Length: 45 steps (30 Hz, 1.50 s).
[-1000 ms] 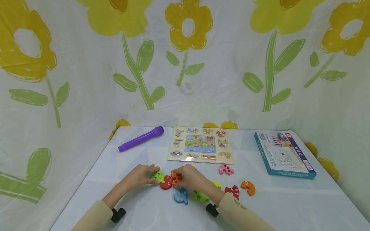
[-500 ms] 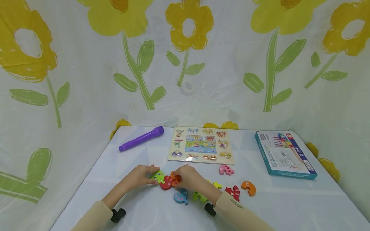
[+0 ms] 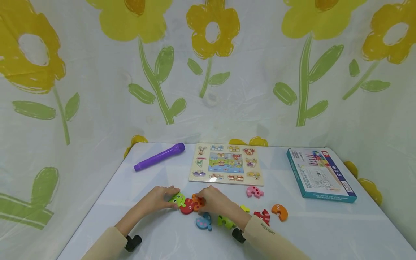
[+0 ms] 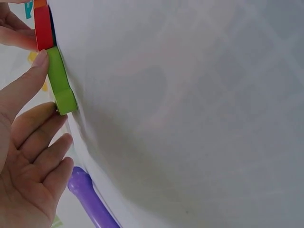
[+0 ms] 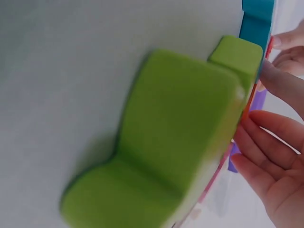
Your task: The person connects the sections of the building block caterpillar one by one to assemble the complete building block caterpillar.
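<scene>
My left hand (image 3: 159,198) pinches a green smiling-face puzzle piece (image 3: 177,199) between thumb and fingers. Joined to it is a red piece marked 2 (image 3: 187,207). On the red piece's other side, my right hand (image 3: 212,199) grips an orange spotted piece (image 3: 197,203), partly covered by the fingers. In the left wrist view, the thumb presses the side of the green piece (image 4: 59,78), beside the red one (image 4: 43,28). A blue spotted piece (image 3: 204,222) and a bright green piece (image 3: 225,221) lie in front of the right hand.
To the right lie a red striped piece (image 3: 264,216), an orange piece marked 10 (image 3: 280,212) and a pink spotted one (image 3: 254,191). Behind are a purple microphone-shaped stick (image 3: 159,157), a wooden picture puzzle board (image 3: 225,177) and a flat box (image 3: 321,175). Flowered cloth (image 3: 240,90) surrounds the table.
Both hands and the joined pieces stay almost in place. Only the right forearm shifts slightly, covering and uncovering parts of the yellow and green pieces beneath it.
</scene>
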Tool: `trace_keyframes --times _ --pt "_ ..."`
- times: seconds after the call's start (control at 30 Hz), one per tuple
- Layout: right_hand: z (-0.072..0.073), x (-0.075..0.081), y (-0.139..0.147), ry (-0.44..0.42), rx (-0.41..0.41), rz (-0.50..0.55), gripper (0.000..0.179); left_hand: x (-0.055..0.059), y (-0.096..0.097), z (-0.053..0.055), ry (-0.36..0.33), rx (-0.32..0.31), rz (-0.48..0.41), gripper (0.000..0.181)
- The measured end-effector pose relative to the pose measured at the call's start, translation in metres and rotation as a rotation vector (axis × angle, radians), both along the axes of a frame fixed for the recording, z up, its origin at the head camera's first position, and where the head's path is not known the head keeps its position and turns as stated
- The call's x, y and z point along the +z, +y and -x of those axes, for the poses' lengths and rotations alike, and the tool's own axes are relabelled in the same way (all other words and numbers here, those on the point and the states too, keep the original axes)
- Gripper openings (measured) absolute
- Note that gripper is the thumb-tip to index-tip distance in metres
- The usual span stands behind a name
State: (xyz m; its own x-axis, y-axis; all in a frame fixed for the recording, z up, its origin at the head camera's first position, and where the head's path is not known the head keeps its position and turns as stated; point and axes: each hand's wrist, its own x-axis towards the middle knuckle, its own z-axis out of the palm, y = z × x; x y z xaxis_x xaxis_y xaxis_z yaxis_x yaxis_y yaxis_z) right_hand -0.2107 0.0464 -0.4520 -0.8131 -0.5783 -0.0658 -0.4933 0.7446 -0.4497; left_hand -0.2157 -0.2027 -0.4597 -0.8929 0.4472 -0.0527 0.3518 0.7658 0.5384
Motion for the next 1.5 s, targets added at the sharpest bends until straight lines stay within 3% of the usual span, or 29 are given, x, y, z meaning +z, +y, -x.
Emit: trace_keyframes --times 0.2,0.47,0.67,0.93,1.2,1.5 --pt "-0.004 0.007 0.012 -0.007 0.019 0.058 0.051 -0.002 0.000 0.002 0.010 -0.039 0.001 0.062" --pt "-0.012 0.015 0.033 -0.020 0.018 0.131 0.052 0.003 0.001 0.000 0.035 -0.041 0.028 0.062" --pt "-0.017 0.019 0.055 -0.003 0.016 0.200 0.055 0.010 0.011 -0.011 0.072 0.017 0.056 0.059" --pt "-0.019 0.027 0.076 0.059 0.020 0.231 0.054 0.011 0.030 -0.028 0.108 0.169 0.105 0.069" --pt "-0.010 0.027 0.083 0.045 0.019 0.202 0.054 0.007 0.037 -0.033 0.081 0.202 0.139 0.081" --pt "0.019 0.021 0.081 0.046 0.083 0.065 0.048 0.007 0.039 -0.029 0.103 0.167 0.153 0.081"
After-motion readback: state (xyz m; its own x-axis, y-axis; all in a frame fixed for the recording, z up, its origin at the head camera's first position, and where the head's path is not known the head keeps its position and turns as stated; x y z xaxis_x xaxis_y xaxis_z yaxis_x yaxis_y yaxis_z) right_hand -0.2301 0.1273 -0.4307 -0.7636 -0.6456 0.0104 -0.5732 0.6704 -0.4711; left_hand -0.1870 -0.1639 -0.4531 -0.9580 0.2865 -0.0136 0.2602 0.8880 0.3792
